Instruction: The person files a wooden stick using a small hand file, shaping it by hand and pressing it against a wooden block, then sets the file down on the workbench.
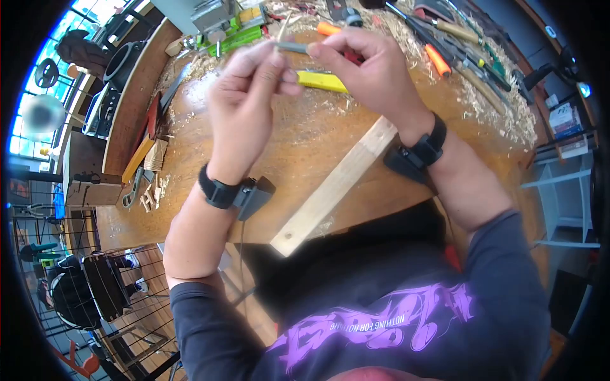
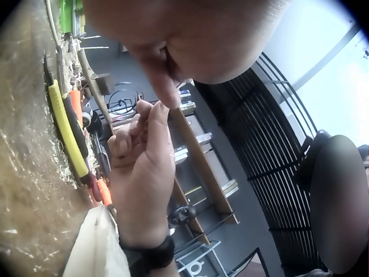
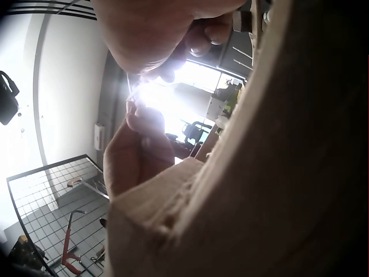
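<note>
Between the raised hands, above the table, spans a small thin grey piece (image 1: 293, 47). My left hand (image 1: 244, 108) pinches its left end between thumb and fingers, and my right hand (image 1: 381, 79) pinches the right end. The left wrist view shows the left hand (image 2: 202, 34) above the right hand (image 2: 147, 167), fingertips close together; the piece itself is hardly visible there. In the right wrist view the right hand (image 3: 155, 34) is at the top and the left hand (image 3: 138, 153) lower, against bright glare.
A wooden strip (image 1: 337, 184) lies diagonally, its near end past the table's front edge. Beyond the hands are a yellow handle (image 1: 323, 81), an orange handle (image 1: 437, 60), a green tool (image 1: 238, 39) and wood shavings (image 1: 502, 124). Scissors (image 1: 131, 193) lie at the left.
</note>
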Demonstrator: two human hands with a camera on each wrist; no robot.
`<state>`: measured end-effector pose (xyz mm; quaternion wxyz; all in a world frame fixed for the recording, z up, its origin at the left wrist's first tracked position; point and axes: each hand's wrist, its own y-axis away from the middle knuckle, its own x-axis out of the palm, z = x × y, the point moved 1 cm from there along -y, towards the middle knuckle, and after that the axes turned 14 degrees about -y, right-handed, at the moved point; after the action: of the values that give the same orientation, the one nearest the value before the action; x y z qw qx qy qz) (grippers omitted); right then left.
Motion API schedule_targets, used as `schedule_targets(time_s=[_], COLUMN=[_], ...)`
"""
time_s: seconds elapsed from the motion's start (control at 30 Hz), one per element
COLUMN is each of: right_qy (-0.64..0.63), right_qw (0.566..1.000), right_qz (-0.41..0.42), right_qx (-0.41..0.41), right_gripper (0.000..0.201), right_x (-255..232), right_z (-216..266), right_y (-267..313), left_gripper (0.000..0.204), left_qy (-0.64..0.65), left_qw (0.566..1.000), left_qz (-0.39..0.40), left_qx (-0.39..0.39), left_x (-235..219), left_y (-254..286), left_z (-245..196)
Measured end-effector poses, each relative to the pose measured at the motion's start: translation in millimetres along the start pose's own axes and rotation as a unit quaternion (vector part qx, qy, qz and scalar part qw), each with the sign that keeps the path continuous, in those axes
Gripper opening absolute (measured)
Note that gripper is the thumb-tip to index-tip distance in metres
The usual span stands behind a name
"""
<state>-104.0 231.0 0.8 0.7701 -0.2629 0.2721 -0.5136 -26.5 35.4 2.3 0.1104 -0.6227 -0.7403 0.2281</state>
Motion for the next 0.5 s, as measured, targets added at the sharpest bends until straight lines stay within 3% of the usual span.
schedule_targets(time_s=[0.2,0.37,0.5], right_qy=[-0.053,-0.001,-0.046], right_qw=[0.997,1.0,0.998], right_qz=[-0.013,-0.01,-0.007], right_qx=[0.056,0.026,0.036], right_gripper=[0.023,0.023,0.022], right_x=[9,1,9], right_z=[14,9,14], right_y=[1,0,-2], left_gripper=[0.024,0.021,0.024], left_qy=[-0.02,-0.073,-0.047], left_qw=[1.0,0.997,0.998], left_qz=[0.009,0.032,0.039], left_qx=[-0.001,-0.011,-0.009], left_x=[-2,-2,-4], left_y=[-2,-3,-3], left_z=[-5,-7,-10])
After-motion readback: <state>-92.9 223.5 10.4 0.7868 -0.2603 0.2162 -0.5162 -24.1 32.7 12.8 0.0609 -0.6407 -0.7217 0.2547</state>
